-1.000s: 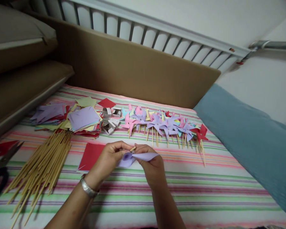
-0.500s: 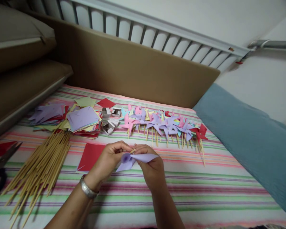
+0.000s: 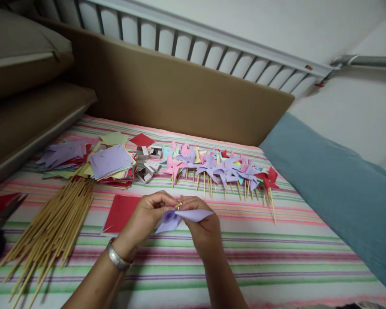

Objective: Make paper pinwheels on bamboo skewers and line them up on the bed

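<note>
A lavender paper pinwheel (image 3: 193, 214) with folded blades is held between both hands above the striped cloth. My left hand (image 3: 152, 214) is closed, thumb and fingers pinching at the pinwheel's centre, where a small wooden stick end (image 3: 178, 205) and a bit of metal show. My right hand (image 3: 204, 227) is closed too, its thumb under a blade and its fingers meeting the left ones at the stick end. How far each grip covers the stick is hidden. A red paper square (image 3: 120, 212) lies beside my left wrist.
Finished pinwheels (image 3: 209, 167) on sticks lie in a row behind my hands. Wooden sticks (image 3: 58, 223), paper stacks (image 3: 112, 161), small open boxes (image 3: 148, 169) and scissors (image 3: 0, 227) are at the left. A brown board (image 3: 167, 94) stands at the back; blue fabric (image 3: 328, 171) borders the right.
Both hands keep nearly the same grip on the lavender pinwheel. The whole view has shifted slightly.
</note>
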The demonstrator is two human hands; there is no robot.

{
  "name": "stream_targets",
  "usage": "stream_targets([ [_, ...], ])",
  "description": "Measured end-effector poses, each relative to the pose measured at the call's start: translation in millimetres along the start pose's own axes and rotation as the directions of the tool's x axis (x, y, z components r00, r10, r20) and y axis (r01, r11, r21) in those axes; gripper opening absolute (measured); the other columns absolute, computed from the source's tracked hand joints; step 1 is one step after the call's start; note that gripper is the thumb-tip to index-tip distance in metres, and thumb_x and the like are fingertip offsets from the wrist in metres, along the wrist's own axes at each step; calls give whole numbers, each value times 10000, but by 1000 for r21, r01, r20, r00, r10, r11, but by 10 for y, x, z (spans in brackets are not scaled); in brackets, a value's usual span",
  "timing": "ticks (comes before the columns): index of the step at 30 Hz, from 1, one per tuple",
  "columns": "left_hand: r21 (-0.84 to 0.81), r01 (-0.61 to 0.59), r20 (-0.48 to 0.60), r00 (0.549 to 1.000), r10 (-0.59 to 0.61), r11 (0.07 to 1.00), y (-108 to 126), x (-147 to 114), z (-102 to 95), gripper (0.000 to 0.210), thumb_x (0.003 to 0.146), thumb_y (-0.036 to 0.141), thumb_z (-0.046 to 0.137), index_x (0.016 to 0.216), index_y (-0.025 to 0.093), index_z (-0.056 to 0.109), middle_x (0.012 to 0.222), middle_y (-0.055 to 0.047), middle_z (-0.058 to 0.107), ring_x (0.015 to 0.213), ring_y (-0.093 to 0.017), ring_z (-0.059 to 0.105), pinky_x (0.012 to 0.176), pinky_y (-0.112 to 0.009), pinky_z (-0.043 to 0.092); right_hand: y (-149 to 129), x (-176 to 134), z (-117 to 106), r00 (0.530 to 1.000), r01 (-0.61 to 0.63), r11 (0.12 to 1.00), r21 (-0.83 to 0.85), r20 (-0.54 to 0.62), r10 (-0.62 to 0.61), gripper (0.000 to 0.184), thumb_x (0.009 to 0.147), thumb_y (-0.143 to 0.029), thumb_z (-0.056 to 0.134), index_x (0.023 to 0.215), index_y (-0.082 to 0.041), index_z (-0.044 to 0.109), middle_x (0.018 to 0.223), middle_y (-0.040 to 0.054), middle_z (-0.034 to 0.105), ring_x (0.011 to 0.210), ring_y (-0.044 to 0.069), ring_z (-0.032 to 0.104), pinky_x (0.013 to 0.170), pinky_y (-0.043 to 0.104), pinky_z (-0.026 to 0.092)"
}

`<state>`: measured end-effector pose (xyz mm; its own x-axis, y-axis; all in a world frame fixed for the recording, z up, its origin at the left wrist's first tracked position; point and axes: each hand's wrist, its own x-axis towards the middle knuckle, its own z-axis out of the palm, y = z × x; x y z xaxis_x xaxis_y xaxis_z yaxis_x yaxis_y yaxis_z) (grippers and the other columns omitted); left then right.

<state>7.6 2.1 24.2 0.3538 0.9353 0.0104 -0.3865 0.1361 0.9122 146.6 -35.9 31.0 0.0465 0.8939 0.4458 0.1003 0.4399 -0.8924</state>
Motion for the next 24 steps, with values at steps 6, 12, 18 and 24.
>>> stream_targets([
  [6,2,-6,2,1000,6,1000,15,2,-4,32,635,154,691,667,161,693,702,-13,619,657,-117,551,638,-225,418,-16,4,-4,1000,-16,1000,-11,5,16,95,743,-120,603,749,-210,633,809,36,625,834,194,594,874,403,443],
  [12,27,-12,-10,1000,12,1000,48,-1,17,26,624,162,696,650,164,698,698,-19,618,653,-124,546,638,-239,419,-21,8,2,1000,-22,1000,-14,3,22,81,744,-136,608,744,-211,638,812,39,633,840,200,599,864,400,446],
  [18,54,-29,-19,999,30,998,46,-4,20,27,620,154,692,637,171,702,698,-19,619,648,-122,543,632,-241,415,-27,9,1,1000,-29,999,-21,-2,29,79,740,-135,613,727,-208,641,797,37,634,835,199,601,846,385,453],
  [24,20,-18,-26,1000,18,1000,28,-11,32,11,632,154,690,642,158,689,685,-13,610,641,-115,541,615,-228,407,-35,6,-6,999,-34,999,-37,-1,34,56,751,-155,616,741,-205,640,811,43,639,844,202,601,839,384,457],
])
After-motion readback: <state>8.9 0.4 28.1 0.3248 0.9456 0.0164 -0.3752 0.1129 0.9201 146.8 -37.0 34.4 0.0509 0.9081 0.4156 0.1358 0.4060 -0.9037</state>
